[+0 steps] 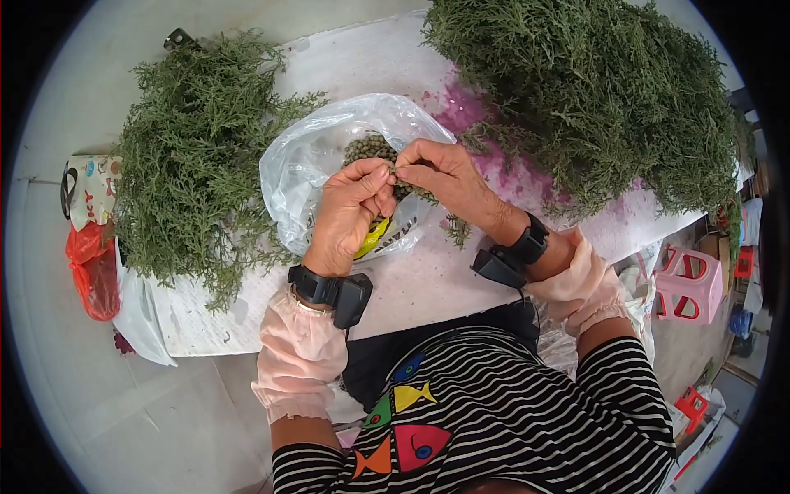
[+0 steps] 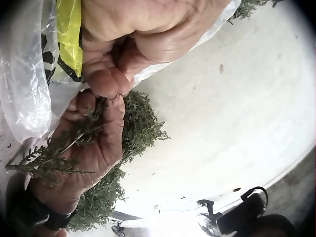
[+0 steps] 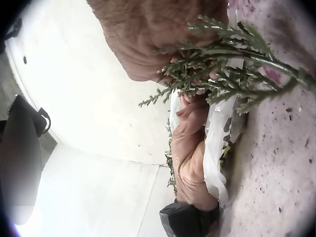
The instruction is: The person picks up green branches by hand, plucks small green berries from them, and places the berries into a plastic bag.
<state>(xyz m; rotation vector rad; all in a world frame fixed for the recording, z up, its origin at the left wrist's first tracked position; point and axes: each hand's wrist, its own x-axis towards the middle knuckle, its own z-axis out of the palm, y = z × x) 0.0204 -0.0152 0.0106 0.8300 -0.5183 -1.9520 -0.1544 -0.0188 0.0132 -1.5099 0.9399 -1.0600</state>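
Both hands meet fingertip to fingertip over an open clear plastic bag [image 1: 288, 156] holding many small round greenish-brown cones [image 1: 368, 146]. My right hand [image 1: 451, 179] grips a green scaly-leaved conifer sprig [image 3: 247, 74], whose stem and leafy end trail out below the palm. Thumb and forefinger of my left hand [image 1: 350, 206] pinch at the sprig's other end, right against the right fingertips. What lies between the left fingertips is hidden. In the left wrist view, the sprig [image 2: 57, 158] lies across the right palm.
Heaped conifer branches [image 1: 193, 156] lie on the table's left, with a larger heap [image 1: 584, 99] at the right. Purple stains [image 1: 465, 107] mark the white tabletop [image 1: 230, 329]. A red plastic bag [image 1: 92, 272] hangs at the left; a pink stool [image 1: 691, 284] stands at the right.
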